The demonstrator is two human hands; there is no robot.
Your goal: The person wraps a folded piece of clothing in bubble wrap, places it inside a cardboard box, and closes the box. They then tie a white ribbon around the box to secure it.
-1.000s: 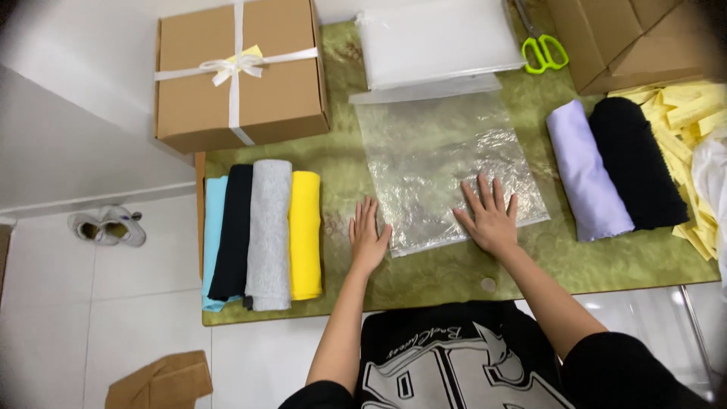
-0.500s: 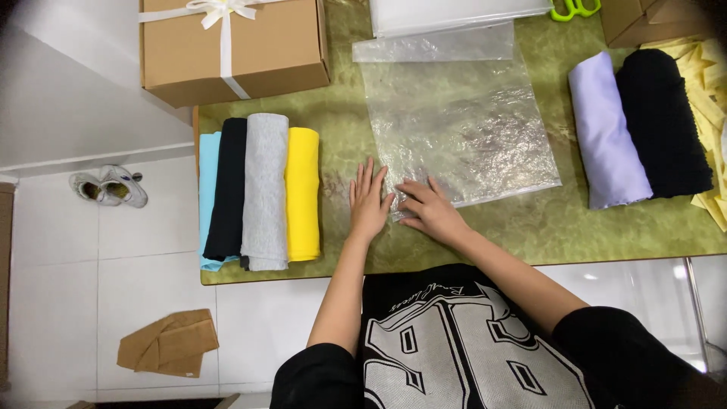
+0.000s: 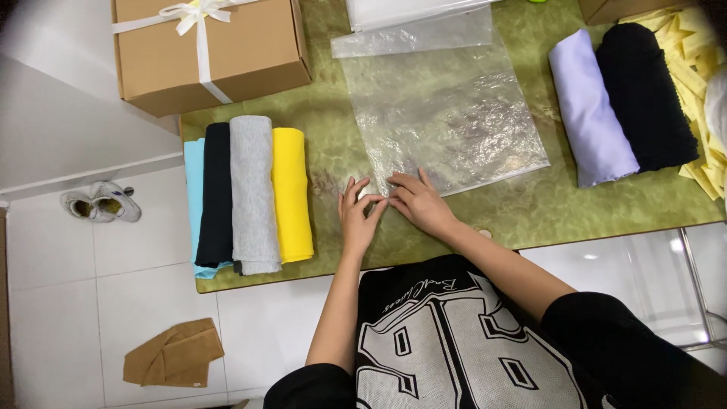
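Note:
A clear plastic zip bag [image 3: 447, 113] lies flat on the green marbled table [image 3: 530, 208]. My left hand [image 3: 357, 216] and my right hand [image 3: 416, 201] meet at the bag's near left corner, fingertips pinching its edge. Left of my hands lie rolled garments side by side: light blue [image 3: 192, 197], black [image 3: 216, 193], grey [image 3: 254, 193] and yellow [image 3: 291, 193]. A lilac roll [image 3: 591, 106] and a black roll [image 3: 644, 95] lie to the right of the bag.
A brown cardboard box with a white ribbon [image 3: 208, 45] stands at the table's far left. Yellow paper strips [image 3: 697, 68] lie at the right edge. On the white tiled floor are a pair of shoes [image 3: 102, 203] and a brown folded cloth [image 3: 174, 354].
Both hands have slid from flat on the bag's lower edge toward its near left corner, and the right hand crossed leftward to meet the left. The view has shifted.

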